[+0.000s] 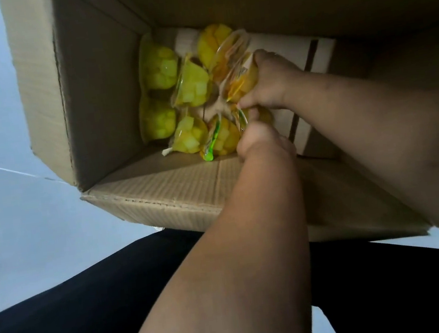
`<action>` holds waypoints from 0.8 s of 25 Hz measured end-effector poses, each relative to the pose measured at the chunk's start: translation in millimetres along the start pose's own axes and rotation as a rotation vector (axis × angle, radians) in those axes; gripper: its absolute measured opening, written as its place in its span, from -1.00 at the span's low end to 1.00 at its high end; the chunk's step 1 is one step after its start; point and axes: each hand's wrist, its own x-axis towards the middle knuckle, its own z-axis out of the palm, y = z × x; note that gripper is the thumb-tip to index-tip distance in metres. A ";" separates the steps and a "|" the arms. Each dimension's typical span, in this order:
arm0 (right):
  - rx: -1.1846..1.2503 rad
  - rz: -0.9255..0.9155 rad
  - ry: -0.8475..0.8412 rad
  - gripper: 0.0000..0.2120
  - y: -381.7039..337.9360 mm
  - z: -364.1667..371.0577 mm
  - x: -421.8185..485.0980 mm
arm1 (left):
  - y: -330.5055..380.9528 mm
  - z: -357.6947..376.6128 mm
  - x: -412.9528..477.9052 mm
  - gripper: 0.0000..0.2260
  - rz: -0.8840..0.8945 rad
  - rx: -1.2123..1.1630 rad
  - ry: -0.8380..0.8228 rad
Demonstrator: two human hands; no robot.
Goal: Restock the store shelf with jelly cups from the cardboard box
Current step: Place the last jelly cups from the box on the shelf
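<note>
Closest to the lens, the right forearm (pixel 373 125) sweeps in from 3 o'clock and dips into the cardboard box (pixel 94 98), which fills the view from 12 o'clock down to the middle. The right hand (pixel 271 82) is clamped round an orange-yellow jelly cup (pixel 241 80), with the fingers wrapped over its far side and the wrist bent downward. The left forearm (pixel 224 262) rises from 6 o'clock. The left hand (pixel 262 141) sits just below the right, knuckles to the camera, fingers curled beside the film edge of another cup. I cannot tell whether it actually grasps that cup, because the fingertips are hidden and the spot is blurred. The remaining jelly cups (pixel 173 89) lie jumbled on the box floor at 9 o'clock of the hands, some tipped on their sides. No shelf is in view.

The step in hand looks like lifting cups out. To do it well, I would grip each cup by its body rather than by the thin lid film. I would lift straight up so the neighbours do not snag, and keep both arms off the box's near wall. Dark trousers (pixel 66 323) show at 7 o'clock.
</note>
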 end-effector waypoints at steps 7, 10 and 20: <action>0.196 0.030 0.163 -0.37 13.3 -25.3 -40.6 | -10.3 -10.0 -49.9 -0.23 0.138 -0.074 0.014; 0.422 0.131 0.273 -0.31 15.6 -44.9 -86.7 | -14.7 -28.6 -97.1 -0.24 0.266 -0.018 0.000; 0.718 -0.002 0.553 -0.38 -80.8 -170.7 -317.7 | -2.0 -161.5 -332.2 -0.22 0.889 0.080 -0.153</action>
